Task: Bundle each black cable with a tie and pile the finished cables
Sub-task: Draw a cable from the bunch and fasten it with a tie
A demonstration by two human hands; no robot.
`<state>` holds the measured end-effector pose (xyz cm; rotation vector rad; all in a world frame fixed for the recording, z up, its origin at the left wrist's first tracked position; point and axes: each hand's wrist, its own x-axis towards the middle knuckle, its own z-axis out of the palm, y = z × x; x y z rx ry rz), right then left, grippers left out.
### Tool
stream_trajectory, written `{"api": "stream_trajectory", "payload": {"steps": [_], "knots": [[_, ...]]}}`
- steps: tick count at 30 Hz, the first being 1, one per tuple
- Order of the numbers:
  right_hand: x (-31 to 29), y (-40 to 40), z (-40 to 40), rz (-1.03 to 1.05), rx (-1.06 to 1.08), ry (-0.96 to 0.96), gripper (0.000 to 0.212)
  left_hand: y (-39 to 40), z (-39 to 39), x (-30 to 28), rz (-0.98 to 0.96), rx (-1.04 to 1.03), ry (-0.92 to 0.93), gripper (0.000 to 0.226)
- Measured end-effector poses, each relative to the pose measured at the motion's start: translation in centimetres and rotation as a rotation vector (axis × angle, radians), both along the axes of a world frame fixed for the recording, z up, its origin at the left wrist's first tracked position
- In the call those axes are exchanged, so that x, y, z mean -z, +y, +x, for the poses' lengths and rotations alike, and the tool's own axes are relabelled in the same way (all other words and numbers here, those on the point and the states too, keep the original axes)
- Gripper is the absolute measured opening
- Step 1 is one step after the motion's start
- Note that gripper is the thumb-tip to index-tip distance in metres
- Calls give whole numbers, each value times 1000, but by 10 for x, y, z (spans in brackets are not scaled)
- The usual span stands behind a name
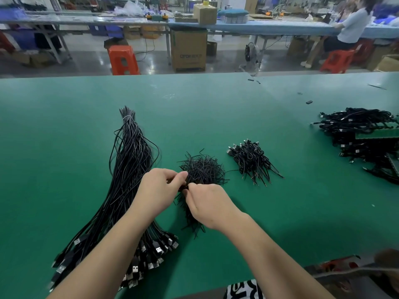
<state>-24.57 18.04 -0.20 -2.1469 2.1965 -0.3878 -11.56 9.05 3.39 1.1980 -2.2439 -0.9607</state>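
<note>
A long sheaf of loose black USB cables [129,169] lies on the green table [216,108] at the left, plugs toward me. A heap of short black ties [203,169] sits in the middle. My left hand [157,190] and my right hand [207,203] meet at the heap's near edge, fingers curled, pinching thin black strands between them; what exactly they hold is too small to tell. A small pile of bundled cables [252,160] lies to the right of the ties.
A larger pile of bundled cables [362,134] lies at the far right edge. Small black bits [309,102] dot the far table. Beyond the table stand orange stools [123,59], a cardboard box [189,50] and a seated person [349,29].
</note>
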Motion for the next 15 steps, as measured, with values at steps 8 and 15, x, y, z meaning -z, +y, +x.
{"api": "stream_trajectory", "payload": {"steps": [8, 15], "knots": [[7, -4, 3, -11, 72, 104, 26, 9, -3, -8, -266, 96, -336, 14], [4, -2, 9, -52, 120, 156, 15, 16, -8, -4, -537, 53, -399, 17]]}}
